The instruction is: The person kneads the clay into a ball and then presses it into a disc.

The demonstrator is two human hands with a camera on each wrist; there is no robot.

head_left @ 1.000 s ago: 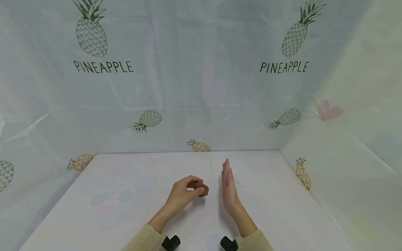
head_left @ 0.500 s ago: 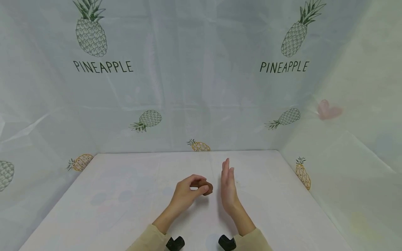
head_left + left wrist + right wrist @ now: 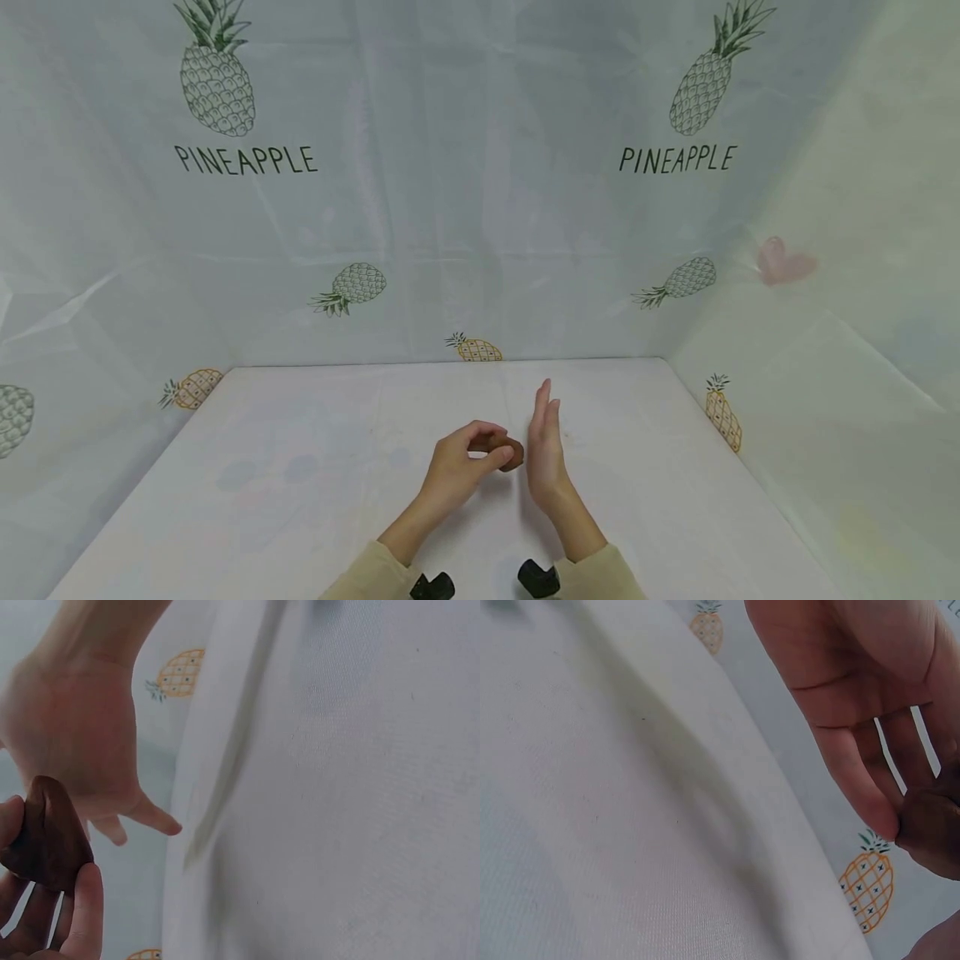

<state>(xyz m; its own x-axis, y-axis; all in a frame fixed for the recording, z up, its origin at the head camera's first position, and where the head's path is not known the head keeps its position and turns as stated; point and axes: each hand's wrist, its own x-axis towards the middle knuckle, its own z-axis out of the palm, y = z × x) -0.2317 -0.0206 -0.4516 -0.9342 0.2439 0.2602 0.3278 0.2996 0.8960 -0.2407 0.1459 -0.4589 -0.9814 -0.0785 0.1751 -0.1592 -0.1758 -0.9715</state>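
My left hand [image 3: 457,467] pinches a small dark-brown lump [image 3: 513,455] between thumb and fingers, above the table. In the left wrist view the lump [image 3: 49,836] looks smooth, with a rounded point and a crease; its kind cannot be told. My right hand [image 3: 547,458] stands upright just to the right of it, fingers straight and palm turned towards it. Whether the lump touches the right palm is unclear in the head view. The right wrist view shows the left hand's fingers [image 3: 855,776] curled against the lump [image 3: 934,829].
A white cloth covers the table [image 3: 300,500]. Behind it hangs a pale curtain [image 3: 480,208] printed with pineapples, which also lines the left and right sides. A black wrist-worn device [image 3: 433,587] sits by the left sleeve, another black device [image 3: 538,578] by the right.
My left hand has moved to the right with the brown lump, closing the gap to the right hand. The right hand has stayed almost still.
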